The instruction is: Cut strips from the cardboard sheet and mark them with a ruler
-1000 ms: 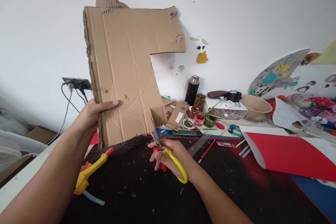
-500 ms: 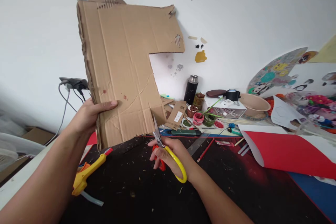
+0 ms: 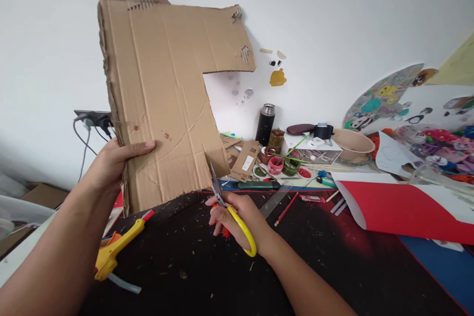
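Left hand (image 3: 107, 160) grips brown corrugated cardboard sheet (image 3: 166, 84) by its lower left edge, raised above black tabletop (image 3: 200, 276); right hand (image 3: 244, 217) holds yellow-and-red-handled scissors (image 3: 240, 229). Sheet judged light, stiff, crease-prone; firm edge hold advisable.

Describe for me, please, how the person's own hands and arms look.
The left hand and right hand are ungloved, and both wrists show no watch or bracelet. The left forearm and right forearm show no sleeves. Some fingers are hidden, so rings cannot be ruled out.
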`<action>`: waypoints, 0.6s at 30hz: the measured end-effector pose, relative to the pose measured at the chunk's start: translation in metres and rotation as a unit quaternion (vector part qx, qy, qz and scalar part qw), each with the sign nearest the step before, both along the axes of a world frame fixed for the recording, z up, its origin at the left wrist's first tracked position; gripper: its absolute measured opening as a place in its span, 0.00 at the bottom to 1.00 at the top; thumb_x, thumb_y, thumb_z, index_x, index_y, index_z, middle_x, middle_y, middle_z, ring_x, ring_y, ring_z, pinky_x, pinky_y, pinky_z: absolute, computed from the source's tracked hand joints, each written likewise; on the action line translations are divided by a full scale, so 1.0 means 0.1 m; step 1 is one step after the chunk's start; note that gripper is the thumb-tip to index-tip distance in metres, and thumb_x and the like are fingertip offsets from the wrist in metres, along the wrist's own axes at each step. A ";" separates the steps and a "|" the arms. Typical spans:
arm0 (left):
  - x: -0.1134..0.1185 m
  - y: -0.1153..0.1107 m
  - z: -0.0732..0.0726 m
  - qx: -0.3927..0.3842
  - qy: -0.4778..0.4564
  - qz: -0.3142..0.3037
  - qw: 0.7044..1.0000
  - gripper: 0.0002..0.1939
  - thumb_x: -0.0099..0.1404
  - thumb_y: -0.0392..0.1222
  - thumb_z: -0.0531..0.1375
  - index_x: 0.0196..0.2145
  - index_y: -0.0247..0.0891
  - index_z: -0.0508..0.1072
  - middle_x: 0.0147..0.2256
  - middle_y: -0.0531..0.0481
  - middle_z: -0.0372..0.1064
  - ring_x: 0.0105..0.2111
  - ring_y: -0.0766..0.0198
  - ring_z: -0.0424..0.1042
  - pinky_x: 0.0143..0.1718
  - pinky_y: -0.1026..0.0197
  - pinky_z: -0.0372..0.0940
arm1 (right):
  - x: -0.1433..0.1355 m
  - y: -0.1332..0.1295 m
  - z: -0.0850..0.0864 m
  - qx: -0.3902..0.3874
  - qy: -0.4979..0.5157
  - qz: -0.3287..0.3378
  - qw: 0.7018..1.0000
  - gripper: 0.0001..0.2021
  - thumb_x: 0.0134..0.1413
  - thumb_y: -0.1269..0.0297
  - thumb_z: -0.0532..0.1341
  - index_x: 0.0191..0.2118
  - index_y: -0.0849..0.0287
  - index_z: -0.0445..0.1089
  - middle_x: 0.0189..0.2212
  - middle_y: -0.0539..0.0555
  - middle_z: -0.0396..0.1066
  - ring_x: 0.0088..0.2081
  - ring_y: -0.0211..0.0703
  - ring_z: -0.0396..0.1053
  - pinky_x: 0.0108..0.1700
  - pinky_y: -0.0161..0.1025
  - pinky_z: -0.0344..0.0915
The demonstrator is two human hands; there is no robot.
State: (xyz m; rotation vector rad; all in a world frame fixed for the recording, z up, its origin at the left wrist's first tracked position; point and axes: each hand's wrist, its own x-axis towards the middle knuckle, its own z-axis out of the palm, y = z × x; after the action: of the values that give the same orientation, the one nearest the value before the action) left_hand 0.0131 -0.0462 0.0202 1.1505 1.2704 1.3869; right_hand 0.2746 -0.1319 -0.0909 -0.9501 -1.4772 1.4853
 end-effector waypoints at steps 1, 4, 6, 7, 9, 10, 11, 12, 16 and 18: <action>0.00 0.00 0.00 -0.002 -0.002 -0.002 1.000 0.22 0.43 0.49 0.78 0.39 0.55 0.85 0.49 0.49 0.85 0.50 0.32 0.83 0.46 0.42 0.84 | 0.00 0.00 -0.01 -0.001 -0.001 0.000 1.000 0.30 0.61 0.35 0.68 0.50 0.60 0.75 0.32 0.51 0.76 0.26 0.40 0.76 0.30 0.36 0.69; 0.00 -0.01 0.01 -0.003 0.009 -0.014 1.000 0.21 0.43 0.49 0.78 0.38 0.54 0.85 0.49 0.47 0.85 0.50 0.30 0.83 0.46 0.39 0.84 | -0.01 0.01 -0.03 -0.002 -0.001 -0.003 1.000 0.30 0.61 0.34 0.68 0.50 0.60 0.75 0.31 0.51 0.76 0.25 0.39 0.76 0.29 0.35 0.68; 0.01 -0.01 0.00 0.001 0.023 -0.019 1.000 0.20 0.42 0.50 0.79 0.36 0.53 0.85 0.48 0.46 0.85 0.49 0.30 0.83 0.45 0.40 0.84 | -0.01 0.01 -0.03 -0.003 0.000 -0.005 1.000 0.31 0.61 0.34 0.68 0.51 0.60 0.75 0.31 0.51 0.76 0.26 0.40 0.76 0.29 0.35 0.68; 0.02 -0.01 -0.01 0.003 0.027 -0.020 0.999 0.20 0.42 0.50 0.79 0.35 0.53 0.85 0.47 0.46 0.86 0.49 0.30 0.84 0.45 0.40 0.84 | -0.01 0.01 -0.03 -0.004 0.000 -0.008 1.000 0.31 0.61 0.34 0.68 0.51 0.60 0.75 0.31 0.51 0.76 0.26 0.40 0.76 0.28 0.35 0.67; 0.06 -0.01 -0.03 0.002 0.026 -0.026 0.999 0.20 0.41 0.50 0.80 0.35 0.52 0.85 0.45 0.45 0.86 0.47 0.31 0.84 0.45 0.42 0.84 | -0.02 0.02 -0.03 -0.003 0.000 -0.017 1.000 0.31 0.61 0.33 0.68 0.50 0.60 0.75 0.31 0.51 0.75 0.25 0.40 0.76 0.28 0.35 0.67; 0.07 -0.01 -0.04 0.001 0.023 -0.032 0.999 0.21 0.40 0.50 0.80 0.35 0.50 0.85 0.44 0.45 0.86 0.46 0.32 0.85 0.44 0.43 0.84 | -0.02 0.02 -0.03 -0.001 0.001 -0.025 1.000 0.31 0.61 0.32 0.67 0.49 0.60 0.75 0.31 0.51 0.75 0.25 0.39 0.75 0.27 0.34 0.67; 0.09 -0.01 -0.06 -0.001 0.020 -0.038 0.999 0.23 0.40 0.50 0.80 0.36 0.48 0.85 0.43 0.44 0.87 0.45 0.32 0.85 0.42 0.44 0.84 | -0.02 0.02 -0.03 0.001 0.002 -0.032 0.999 0.31 0.61 0.32 0.66 0.47 0.60 0.75 0.31 0.52 0.75 0.25 0.39 0.75 0.27 0.34 0.67; 0.11 -0.01 -0.07 -0.003 0.017 -0.043 0.999 0.24 0.39 0.50 0.81 0.36 0.46 0.85 0.42 0.42 0.87 0.43 0.33 0.86 0.40 0.45 0.84 | -0.02 0.02 -0.03 0.002 0.003 -0.039 0.999 0.31 0.61 0.31 0.66 0.46 0.59 0.74 0.31 0.52 0.76 0.25 0.39 0.75 0.27 0.34 0.67; 0.16 -0.01 -0.14 -0.005 0.005 -0.060 0.998 0.29 0.39 0.49 0.82 0.40 0.39 0.85 0.42 0.40 0.86 0.39 0.38 0.87 0.34 0.51 0.84 | -0.02 0.05 -0.06 0.008 0.003 -0.060 0.998 0.31 0.63 0.30 0.62 0.43 0.59 0.73 0.31 0.52 0.76 0.24 0.39 0.76 0.27 0.34 0.67; 0.16 0.00 -0.17 -0.010 0.004 -0.071 0.997 0.29 0.42 0.48 0.82 0.42 0.39 0.85 0.43 0.40 0.86 0.39 0.40 0.87 0.34 0.53 0.83 | -0.01 0.06 -0.08 0.016 -0.005 -0.071 0.997 0.32 0.65 0.29 0.61 0.43 0.59 0.73 0.30 0.52 0.75 0.23 0.40 0.76 0.27 0.34 0.67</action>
State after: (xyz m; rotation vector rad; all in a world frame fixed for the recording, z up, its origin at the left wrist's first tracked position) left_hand 0.0289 -0.0466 0.0034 1.2096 1.1823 1.2624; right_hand 0.2733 -0.1255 -0.0994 -1.0234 -1.4062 1.3522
